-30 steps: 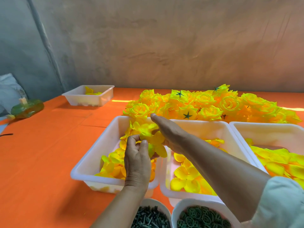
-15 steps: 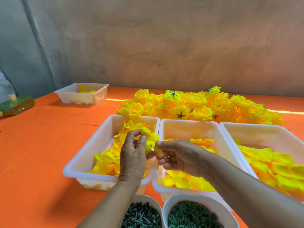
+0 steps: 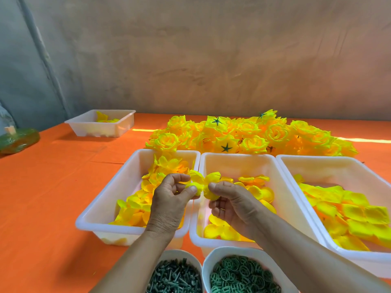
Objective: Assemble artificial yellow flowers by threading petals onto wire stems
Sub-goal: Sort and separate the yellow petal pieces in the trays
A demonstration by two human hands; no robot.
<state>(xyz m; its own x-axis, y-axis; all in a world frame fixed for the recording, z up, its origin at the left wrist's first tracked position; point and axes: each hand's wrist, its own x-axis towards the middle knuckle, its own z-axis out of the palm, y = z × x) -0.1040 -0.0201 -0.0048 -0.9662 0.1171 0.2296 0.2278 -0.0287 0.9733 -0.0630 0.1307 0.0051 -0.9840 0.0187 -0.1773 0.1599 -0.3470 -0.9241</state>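
My left hand (image 3: 169, 199) pinches a small yellow flower core (image 3: 193, 186) between thumb and fingers, over the gap between the left tray (image 3: 110, 199) and the middle tray (image 3: 239, 161). Beside it, my right hand (image 3: 230, 201) pinches a yellow petal piece (image 3: 211, 182) that touches the core. Any stem is hidden by the fingers. Loose yellow petals fill the left, middle and right tray (image 3: 317, 163). A pile of finished yellow flowers (image 3: 249, 134) lies behind the trays.
Two white bowls sit at the near edge: one with dark green pegs (image 3: 175, 275), one with green rings (image 3: 241, 275). A smaller white tray (image 3: 101, 125) stands far left on the orange table (image 3: 53, 187). A green bottle (image 3: 19, 140) lies at the left edge.
My right hand drew back from over the left tray, came beside my left hand, and now holds a petal against the core. Both hands shifted slightly right, between the trays.
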